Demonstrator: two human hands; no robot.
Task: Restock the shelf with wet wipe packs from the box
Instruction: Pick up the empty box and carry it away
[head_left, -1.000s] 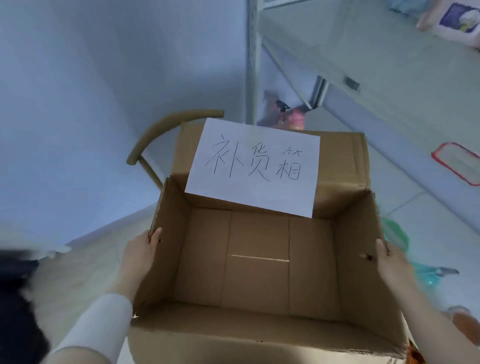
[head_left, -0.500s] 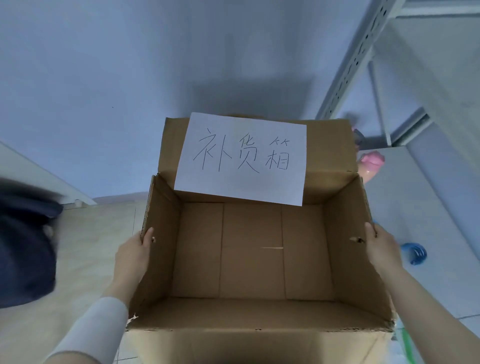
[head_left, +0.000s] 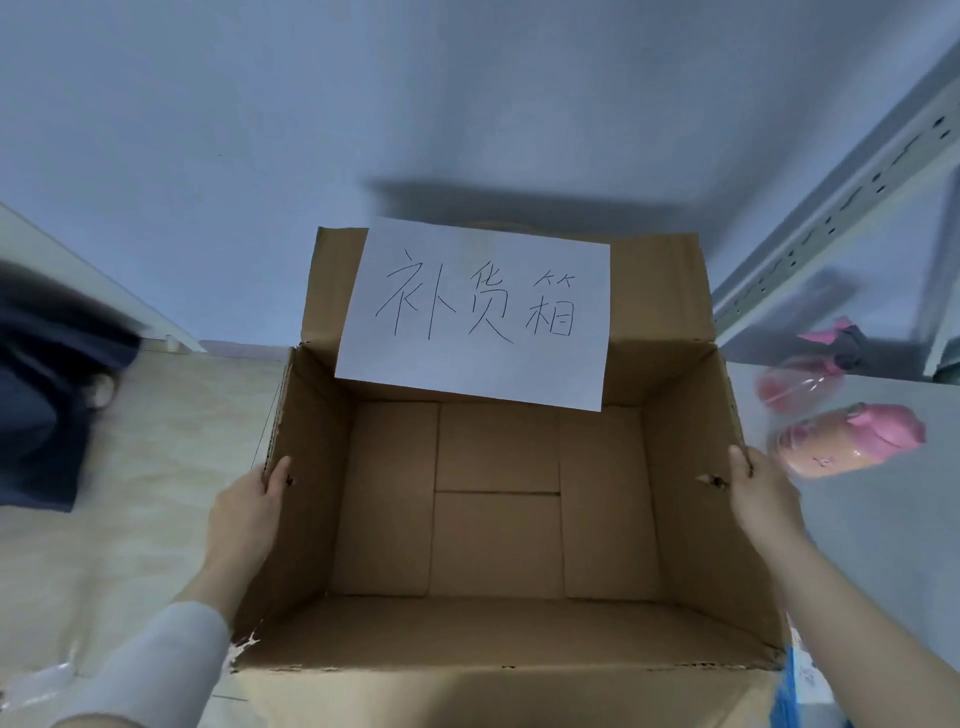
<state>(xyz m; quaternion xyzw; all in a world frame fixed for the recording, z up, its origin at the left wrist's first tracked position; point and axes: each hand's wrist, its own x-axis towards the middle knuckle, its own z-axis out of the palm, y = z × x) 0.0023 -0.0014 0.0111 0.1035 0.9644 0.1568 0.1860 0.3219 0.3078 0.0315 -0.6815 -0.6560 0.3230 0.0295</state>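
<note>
A blurred dark shape (head_left: 41, 405) sits far left, unidentifiable. The left hand (head_left: 244, 512) grips the cardboard box (head_left: 498, 519) by its left wall, the right hand (head_left: 761, 496) its right wall. One box, showing bare cardboard inside; two blurred pink items (head_left: 841, 436) lie right.

At nine o'clock a dark blue shape (head_left: 36, 410) smears into motion blur and runs off the left edge, so it cannot be identified. At three o'clock the pink bottles (head_left: 847, 439) on the shelf (head_left: 883, 519) are soft and their labels unreadable. The left hand (head_left: 247, 512) and right hand (head_left: 763, 493) hide their fingers behind the box (head_left: 496, 519) walls. The box's near flap is cut off at six o'clock, and a blue item (head_left: 795, 686) at five o'clock is mostly hidden.
</note>
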